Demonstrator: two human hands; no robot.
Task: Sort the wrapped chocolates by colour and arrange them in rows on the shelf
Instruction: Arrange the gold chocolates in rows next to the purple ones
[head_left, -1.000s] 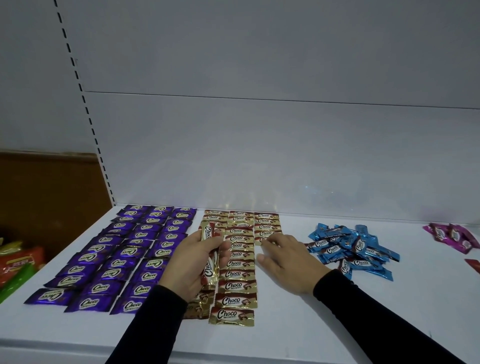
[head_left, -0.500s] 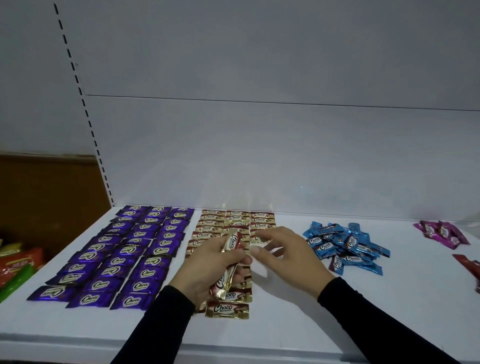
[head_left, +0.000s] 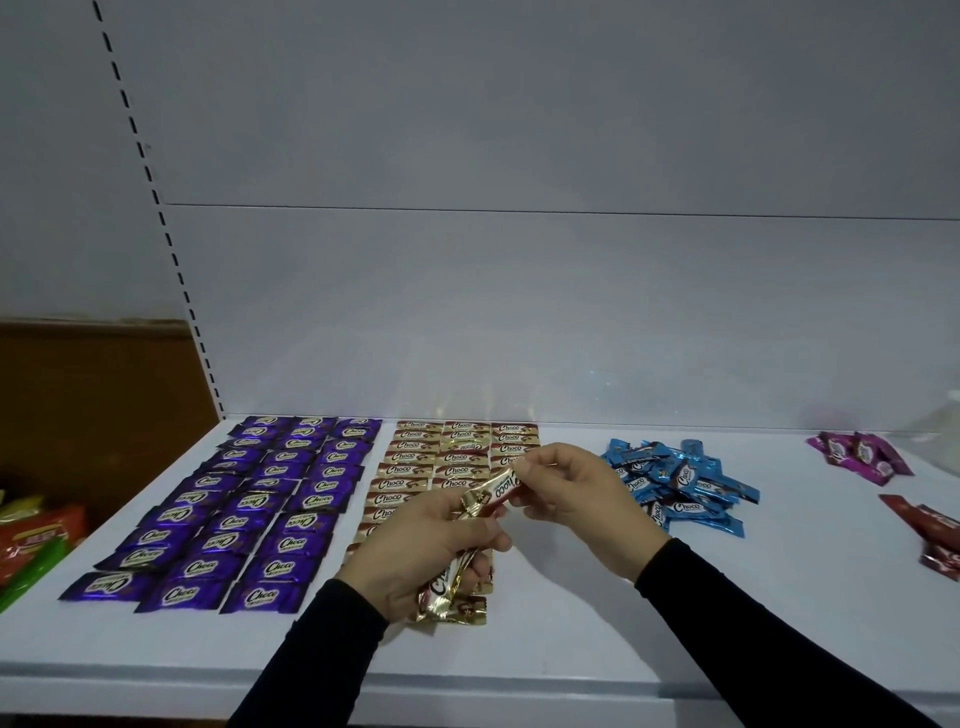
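White shelf (head_left: 571, 613) under a pale back wall, and the sorting is well along. Left of centre, the purple chocolates (head_left: 249, 499) lie finished in three rows; the gold chocolates (head_left: 457, 454) at centre fill two rows, the third only begun. The left hand (head_left: 431, 551) grips a bundle of gold ones, and the right hand (head_left: 576, 493) pinches one gold chocolate (head_left: 496, 491) off its top — mid-frame, above the shelf. Blue pile (head_left: 675, 486), pink pile (head_left: 857, 457) and red chocolates (head_left: 930, 535) at right — all unsorted.

Gold rows (head_left: 415, 467) partly hidden behind both hands. Red chocolates (head_left: 935, 535) cut off by right edge. Snack packs (head_left: 36, 540) cut off at left edge.
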